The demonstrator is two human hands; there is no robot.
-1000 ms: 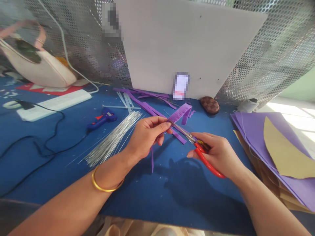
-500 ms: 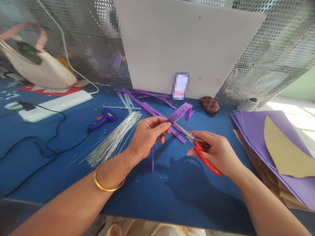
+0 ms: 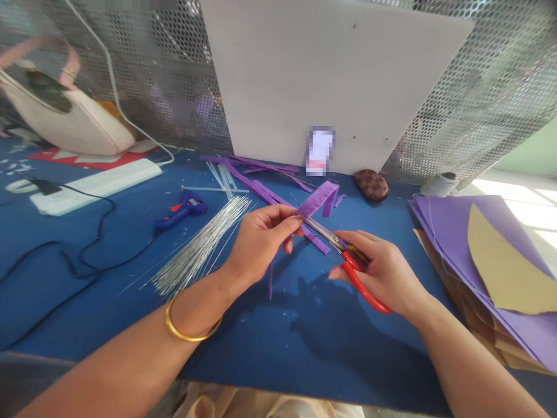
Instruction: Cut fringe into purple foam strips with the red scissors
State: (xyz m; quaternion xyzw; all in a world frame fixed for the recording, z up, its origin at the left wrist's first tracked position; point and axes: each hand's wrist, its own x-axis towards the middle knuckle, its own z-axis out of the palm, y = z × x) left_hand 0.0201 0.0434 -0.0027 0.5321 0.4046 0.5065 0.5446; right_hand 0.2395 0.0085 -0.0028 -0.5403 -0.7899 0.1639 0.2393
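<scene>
Between the thumb and fingers of my left hand a purple paper strip is pinched. One end of it bends over to the right, its edge finely nicked, and a narrow tail hangs below my palm. My right hand is wrapped round red-handled scissors. Their blades point up and left and meet the strip close to my left fingertips. Whether the blades are fully closed is hard to make out. More purple strips lie on the table behind and under my left hand.
Left of my hands lie a bundle of thin wires, a blue glue gun, clear glue sticks and a white power strip. A phone leans on the white board. Purple sheets are stacked at right, near a checkered pouch.
The scissors have shifted very slightly down and left at the handles. The strip's bent end has swung a little to the left. My left hand keeps the same pinch.
</scene>
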